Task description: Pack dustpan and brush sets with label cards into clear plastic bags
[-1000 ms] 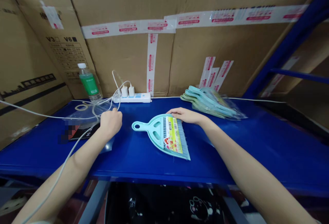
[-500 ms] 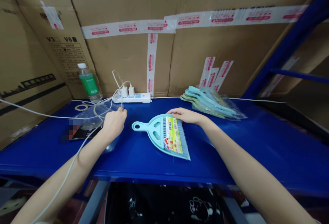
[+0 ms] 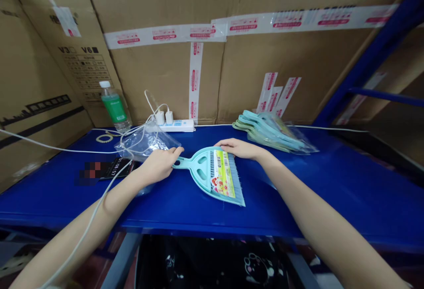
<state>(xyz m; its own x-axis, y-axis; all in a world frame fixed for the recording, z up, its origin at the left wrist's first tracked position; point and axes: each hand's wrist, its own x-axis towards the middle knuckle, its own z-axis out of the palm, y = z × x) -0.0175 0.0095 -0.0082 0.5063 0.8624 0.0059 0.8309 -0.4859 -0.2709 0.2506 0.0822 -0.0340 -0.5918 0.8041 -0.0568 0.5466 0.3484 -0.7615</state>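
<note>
A light blue dustpan (image 3: 195, 177) lies on the blue tabletop, its looped handle pointing left. Nested in it is a matching small brush (image 3: 236, 187) with a yellow printed label. My right hand (image 3: 240, 148) grips the dustpan's far rim beside the brush, fingers curled over the edge. At the handle's end, my left hand (image 3: 162, 164) hovers with its fingers stretched past the loop; it covers the loop's tip, so contact is hard to make out. Behind my left hand rests a crumpled clear plastic bag (image 3: 145, 138), out of its grasp.
More bagged dustpan sets (image 3: 273, 132) lie at the back right. A white power strip (image 3: 183, 125) with chargers and a water bottle (image 3: 114, 108) stand along the cardboard wall. A phone (image 3: 115, 168) lies at left; a white cable (image 3: 99, 205) crosses my left forearm.
My left hand has let go of the plastic bag and moved right to the dustpan's handle. The bag now lies by the cables. My right hand and the dustpan have stayed put.
</note>
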